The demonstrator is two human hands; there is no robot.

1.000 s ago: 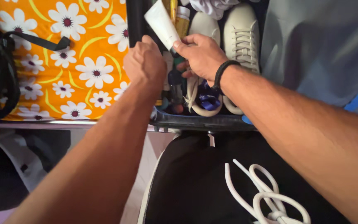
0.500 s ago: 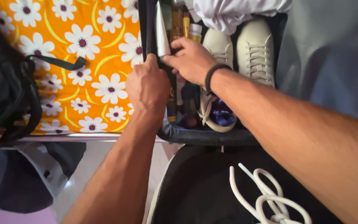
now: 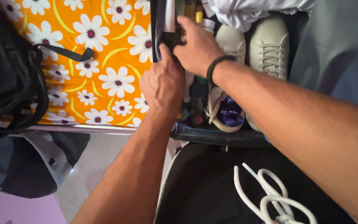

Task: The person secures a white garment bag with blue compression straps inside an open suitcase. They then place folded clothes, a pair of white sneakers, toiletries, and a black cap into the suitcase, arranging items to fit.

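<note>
A dark open suitcase [image 3: 216,136] lies on the bed. It holds a pair of white sneakers [image 3: 268,45], several bottles and a white tube [image 3: 170,16] standing along its left wall. My left hand [image 3: 162,85] is closed on the suitcase's left wall. My right hand [image 3: 197,47], with a black band at the wrist, presses down beside the white tube with fingers curled; whether it still grips the tube is hidden. A folded white garment [image 3: 253,9] lies beyond the shoes.
An orange bedsheet with white flowers [image 3: 92,62] covers the bed to the left. A black backpack [image 3: 9,74] rests on its left edge. Grey fabric [image 3: 340,54] lies at right. My black shorts with a white drawstring [image 3: 266,195] fill the foreground.
The white tube went from tilted above the suitcase to standing upright against its left wall. Both hands moved deeper into the suitcase's left side.
</note>
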